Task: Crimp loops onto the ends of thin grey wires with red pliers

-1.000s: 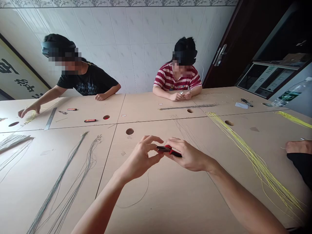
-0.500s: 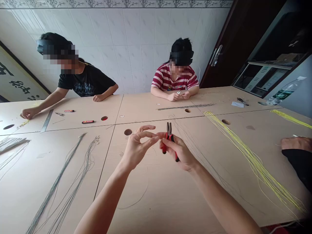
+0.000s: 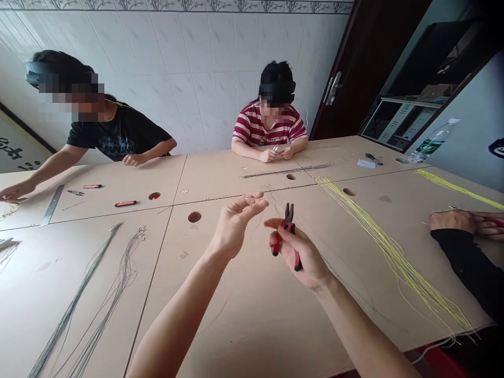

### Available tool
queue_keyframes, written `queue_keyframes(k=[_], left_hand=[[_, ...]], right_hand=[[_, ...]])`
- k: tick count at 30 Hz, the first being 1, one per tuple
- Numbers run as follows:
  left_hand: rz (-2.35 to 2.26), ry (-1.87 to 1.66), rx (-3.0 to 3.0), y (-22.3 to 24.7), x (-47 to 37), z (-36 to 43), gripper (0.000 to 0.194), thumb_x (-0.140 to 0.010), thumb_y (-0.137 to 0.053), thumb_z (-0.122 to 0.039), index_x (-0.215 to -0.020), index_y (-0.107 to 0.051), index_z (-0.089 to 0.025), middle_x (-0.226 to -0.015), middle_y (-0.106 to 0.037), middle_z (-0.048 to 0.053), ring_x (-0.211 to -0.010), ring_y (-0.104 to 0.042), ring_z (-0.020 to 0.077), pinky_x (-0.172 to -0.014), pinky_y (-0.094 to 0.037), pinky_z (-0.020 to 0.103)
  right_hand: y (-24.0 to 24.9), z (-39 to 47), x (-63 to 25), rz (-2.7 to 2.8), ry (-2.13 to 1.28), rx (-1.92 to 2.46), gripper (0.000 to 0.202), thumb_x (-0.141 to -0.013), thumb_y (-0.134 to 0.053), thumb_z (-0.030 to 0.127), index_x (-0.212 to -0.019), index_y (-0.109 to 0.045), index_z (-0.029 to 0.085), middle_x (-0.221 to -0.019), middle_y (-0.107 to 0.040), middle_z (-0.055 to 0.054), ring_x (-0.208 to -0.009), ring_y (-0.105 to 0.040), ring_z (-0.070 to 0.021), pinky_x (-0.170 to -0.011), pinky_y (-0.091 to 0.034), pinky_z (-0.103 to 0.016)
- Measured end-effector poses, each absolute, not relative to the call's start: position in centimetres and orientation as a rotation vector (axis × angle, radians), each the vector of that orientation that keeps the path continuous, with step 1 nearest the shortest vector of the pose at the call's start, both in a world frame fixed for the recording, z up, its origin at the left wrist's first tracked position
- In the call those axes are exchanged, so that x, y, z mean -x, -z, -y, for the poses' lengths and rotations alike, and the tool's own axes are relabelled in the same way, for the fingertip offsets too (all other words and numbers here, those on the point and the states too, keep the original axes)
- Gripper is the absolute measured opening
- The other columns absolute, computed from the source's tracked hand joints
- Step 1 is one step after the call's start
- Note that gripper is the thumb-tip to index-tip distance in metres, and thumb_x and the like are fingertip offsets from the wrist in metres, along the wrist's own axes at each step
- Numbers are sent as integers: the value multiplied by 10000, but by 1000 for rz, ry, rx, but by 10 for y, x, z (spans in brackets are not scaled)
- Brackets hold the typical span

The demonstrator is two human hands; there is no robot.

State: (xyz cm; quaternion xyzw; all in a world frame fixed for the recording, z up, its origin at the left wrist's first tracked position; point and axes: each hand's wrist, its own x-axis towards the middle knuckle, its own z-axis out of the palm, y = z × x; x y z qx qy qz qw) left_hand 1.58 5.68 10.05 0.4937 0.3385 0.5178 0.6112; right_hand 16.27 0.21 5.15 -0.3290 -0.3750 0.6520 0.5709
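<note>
Over the middle of the table, my left hand (image 3: 238, 220) is closed, thumb and fingertips pinched together. A faint thin wire (image 3: 254, 223) seems to hang from this pinch; its end at the fingertips is too small to make out. Just to the right, my right hand (image 3: 301, 252) is wrapped around small pliers (image 3: 290, 215) with red and black handles. Their jaws point up and away from me, slightly parted. A small gap separates the two hands. Below and beyond them, loose thin grey wires (image 3: 334, 268) run along the table.
Two bundles of grey wires (image 3: 74, 294) (image 3: 118, 294) lie on the left, a yellow bundle (image 3: 378, 247) on the right. Round holes pierce the table (image 3: 205, 336). Two people sit opposite; another person's hands (image 3: 452, 221) work at the right edge. A water bottle (image 3: 431, 142) stands back right.
My hands were touching at the fingertips and have now come apart, the right one with the pliers moving right. The whole view has swung a little to the right.
</note>
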Motion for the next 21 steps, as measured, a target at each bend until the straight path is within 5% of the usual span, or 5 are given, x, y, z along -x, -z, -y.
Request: queue_keyframes(k=[3,8,21], left_hand=[[-751,-1141,-1217,-105,-25,-55,147,-763,-746,-298,-643,-703,-226,-827,-723,39,-1295,-471,266,-1073,-316,442],[-820,-1173,-1164,-100,-35,-65,115,-717,-779,-285,-659,-706,-216,-1165,-681,26,-1288,-481,262,-1068,-324,417],[-1023,-1270,-1101,-89,-53,-161,200,-662,-806,-372,-729,-704,-213,-1154,-705,39,-1281,-471,279,-1054,-289,425]], right_hand=[[-57,-12,-160,832,-1565,705,230,-878,-608,371,-1054,-641,226,-925,-555,-44,-765,-457,-153,-664,-402,-279],[-60,-9,-157,742,-1720,622,187,-839,-650,375,-798,-567,212,-737,-423,13,-701,-427,-140,-712,-438,-300],[-29,49,-238,765,-1522,1002,238,-891,-600,396,-741,-504,239,-724,-450,11,-683,-428,-152,-669,-404,-299]])
